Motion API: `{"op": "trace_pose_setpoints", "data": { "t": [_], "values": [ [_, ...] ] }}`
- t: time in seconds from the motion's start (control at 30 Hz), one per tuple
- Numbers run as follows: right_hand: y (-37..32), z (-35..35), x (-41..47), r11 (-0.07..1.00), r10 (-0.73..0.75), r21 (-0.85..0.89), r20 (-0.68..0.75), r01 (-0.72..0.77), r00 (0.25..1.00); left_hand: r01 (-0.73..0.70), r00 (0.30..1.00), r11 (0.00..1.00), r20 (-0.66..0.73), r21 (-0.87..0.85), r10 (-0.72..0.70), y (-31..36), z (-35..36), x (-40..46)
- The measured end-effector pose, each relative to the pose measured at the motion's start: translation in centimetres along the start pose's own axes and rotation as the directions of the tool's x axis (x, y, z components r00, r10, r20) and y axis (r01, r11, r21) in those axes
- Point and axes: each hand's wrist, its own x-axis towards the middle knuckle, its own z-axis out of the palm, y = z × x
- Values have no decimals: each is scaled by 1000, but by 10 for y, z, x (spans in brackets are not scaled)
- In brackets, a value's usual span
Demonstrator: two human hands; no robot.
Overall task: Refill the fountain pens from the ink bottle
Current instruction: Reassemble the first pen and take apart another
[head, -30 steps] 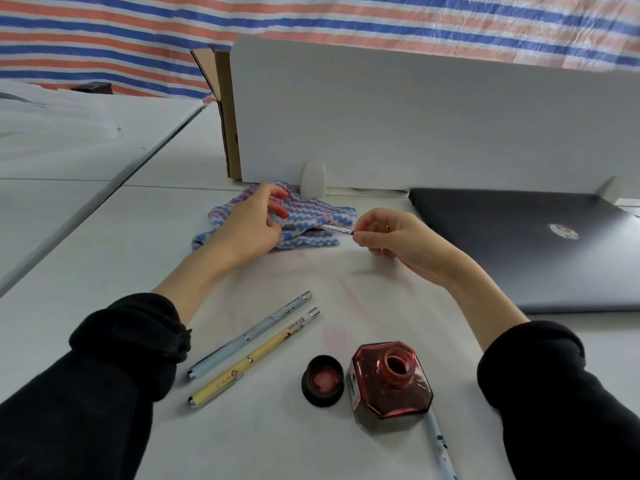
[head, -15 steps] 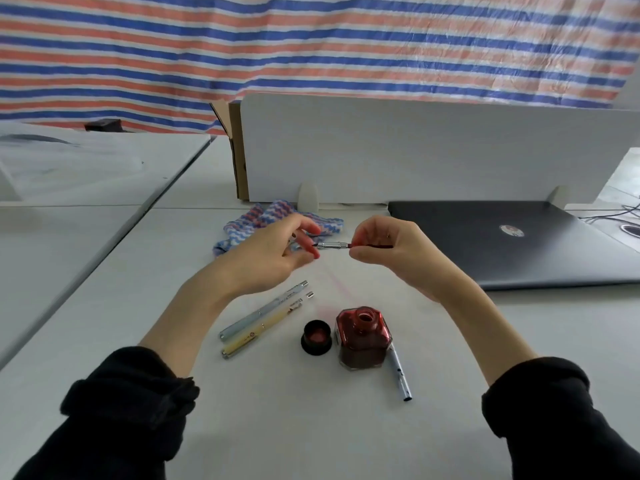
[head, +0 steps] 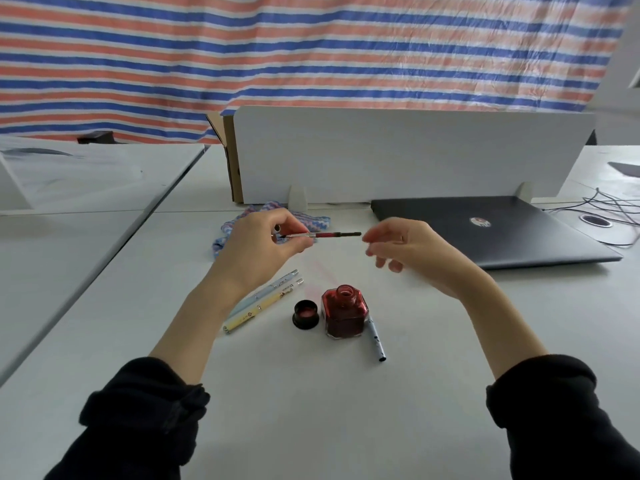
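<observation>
red ink: fills pen insert (head: pixel 323 234), held level above the counter (head: pixel 346 410)
left hand (head: pixel 263 244): pinches insert at nib end
right hand (head: pixel 412 247): loose, empty, just off the free end
ink bottle (head: pixel 344 311): open, near pens (head: pixel 263 301), cap (head: pixel 305 314) beside
handling: thin, light, likely brittle; grip the middle

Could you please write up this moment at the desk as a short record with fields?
left hand: pinching pen insert, held level
right hand: open, just off the insert's end
ink bottle: uncapped, upright, red ink
cap: on table, left of bottle
two pens: side by side, left of cap
barrel: lying against the bottle's right side
cloth: behind the hands
laptop: closed
</observation>
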Motion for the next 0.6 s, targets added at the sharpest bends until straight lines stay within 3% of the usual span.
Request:
{"op": "trace_pose_setpoints", "data": {
  "t": [0.1,0.27,0.6],
  "values": [
    [14,-5,-3,973,176,-149,4,-173,984,27,999,1000,-36,-4,-28,-3,-2,-1],
    [26,11,-5,830,426,-470,186,-300,885,31,999,999,-38,-9,-32,-1,-1,-2],
    [28,25,-4,700,464,-653,108,-289,879,45,999,999,-10,-13,-46,-1,2,-4]
  ]
}}
